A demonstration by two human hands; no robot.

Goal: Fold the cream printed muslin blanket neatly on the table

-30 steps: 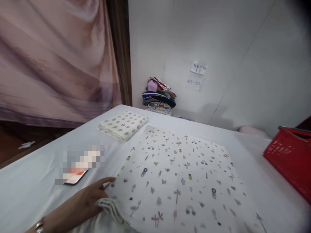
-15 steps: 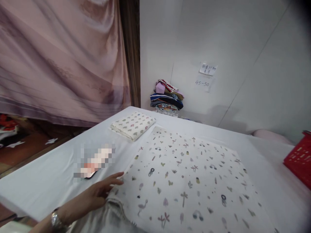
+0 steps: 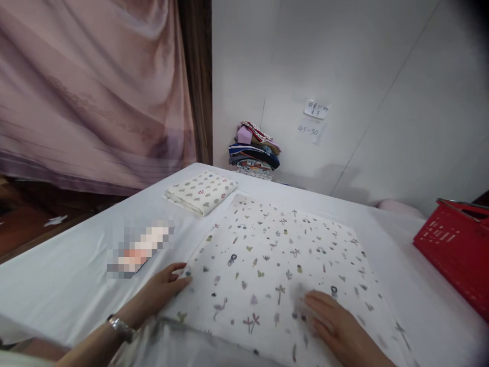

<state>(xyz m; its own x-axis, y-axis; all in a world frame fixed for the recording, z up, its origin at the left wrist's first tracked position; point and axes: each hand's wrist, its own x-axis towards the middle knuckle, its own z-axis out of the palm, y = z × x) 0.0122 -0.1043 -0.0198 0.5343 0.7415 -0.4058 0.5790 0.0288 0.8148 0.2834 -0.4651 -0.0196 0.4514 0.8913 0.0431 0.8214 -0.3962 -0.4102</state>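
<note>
A white cloth (image 3: 263, 265) printed with palms, flamingos and small plants lies spread over the table. My left hand (image 3: 166, 285) rests at its left edge, fingers stretched out and slightly apart. Over the near right part of the cloth is my right hand (image 3: 336, 323), fingers extended and partly blurred by motion; nothing shows in it. A second printed cloth (image 3: 202, 192), folded into a flat bundle, sits farther back to the left. Grey fabric (image 3: 179, 344) shows below the near edge of the spread cloth.
A pixelated object (image 3: 139, 250) lies on the white-covered table (image 3: 76, 244) at the left. At the right stands a red basket (image 3: 451, 250). Stacked folded fabrics (image 3: 254, 150) rise beyond the far edge, near paper notes (image 3: 315, 120) on the wall. A pink curtain (image 3: 95, 92) hangs left.
My right hand has come into view over the cloth. The cloth's near left edge, rolled up before, now lies flatter. The view has turned right, showing more of the red basket.
</note>
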